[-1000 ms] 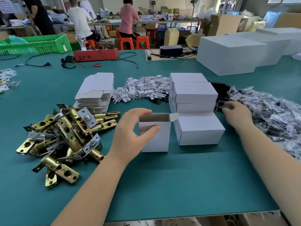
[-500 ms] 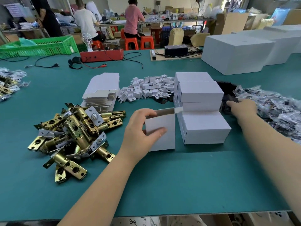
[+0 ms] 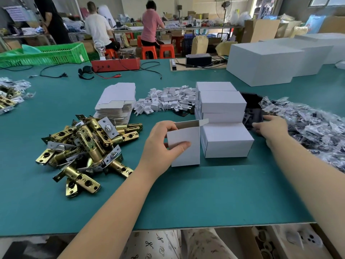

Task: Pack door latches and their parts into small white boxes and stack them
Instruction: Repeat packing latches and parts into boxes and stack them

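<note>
An open small white box (image 3: 184, 146) is held upright on the green counter (image 3: 186, 199) by the left hand (image 3: 160, 148); its grip is clamped on the box, with the thumb laid across the near face and the fingers curled over the far left edge. The top flaps are raised, and the brown inside of the box is seen. The box is set just beside a closed white box (image 3: 226, 140) to its right, possibly touching it. Behind that one, more closed white boxes (image 3: 222, 103) are stacked.

The right hand (image 3: 271, 127) is reached out to a heap of black parts (image 3: 253, 114) lying to the right of the stack. Its fingertips are laid on the parts, but whether anything is pinched in its grip cannot be told. Further right, a large pile of small clear bags (image 3: 313, 124) with dark contents is spread over the counter.

To the left of the held box, a heap of brass door latches (image 3: 87, 144) with silver face plates is piled. Behind the latches, a stack of flat unfolded box blanks (image 3: 116, 101) is placed, and next to it a heap of small white card inserts (image 3: 166, 100). Large white cartons (image 3: 261, 62) are set at the far right of the counter.
</note>
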`<action>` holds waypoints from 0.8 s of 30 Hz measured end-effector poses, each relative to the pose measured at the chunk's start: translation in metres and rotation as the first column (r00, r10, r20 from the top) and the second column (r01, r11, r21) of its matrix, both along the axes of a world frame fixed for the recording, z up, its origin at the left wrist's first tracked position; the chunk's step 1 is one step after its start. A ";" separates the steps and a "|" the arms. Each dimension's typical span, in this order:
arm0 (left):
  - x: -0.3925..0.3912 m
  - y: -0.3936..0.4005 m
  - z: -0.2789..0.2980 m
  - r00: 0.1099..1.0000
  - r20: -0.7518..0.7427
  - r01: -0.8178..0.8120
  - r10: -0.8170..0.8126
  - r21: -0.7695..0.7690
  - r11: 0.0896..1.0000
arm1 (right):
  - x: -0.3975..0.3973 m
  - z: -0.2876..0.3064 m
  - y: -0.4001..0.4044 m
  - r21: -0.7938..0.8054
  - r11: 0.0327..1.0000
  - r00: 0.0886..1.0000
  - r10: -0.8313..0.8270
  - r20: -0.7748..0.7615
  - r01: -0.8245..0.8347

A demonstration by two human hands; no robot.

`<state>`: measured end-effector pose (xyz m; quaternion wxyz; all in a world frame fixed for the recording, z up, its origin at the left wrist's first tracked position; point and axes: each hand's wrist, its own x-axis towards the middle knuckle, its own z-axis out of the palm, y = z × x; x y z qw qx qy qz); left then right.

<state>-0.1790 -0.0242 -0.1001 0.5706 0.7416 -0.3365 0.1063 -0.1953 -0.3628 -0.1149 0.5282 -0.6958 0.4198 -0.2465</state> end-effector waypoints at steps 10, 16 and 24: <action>-0.001 0.000 -0.002 0.999 0.046 -0.003 0.002 0.033 0.999 | -0.007 0.028 0.036 0.061 0.993 0.900 -0.115 0.420 0.098; 0.001 0.001 -0.004 0.998 0.055 -0.013 0.010 0.059 0.998 | -0.032 0.070 0.088 -0.210 0.975 0.804 0.187 0.565 -0.079; 0.001 0.003 -0.003 0.999 0.053 -0.008 0.005 0.067 0.998 | -0.043 0.095 0.155 -0.561 0.686 0.620 0.703 0.347 -0.464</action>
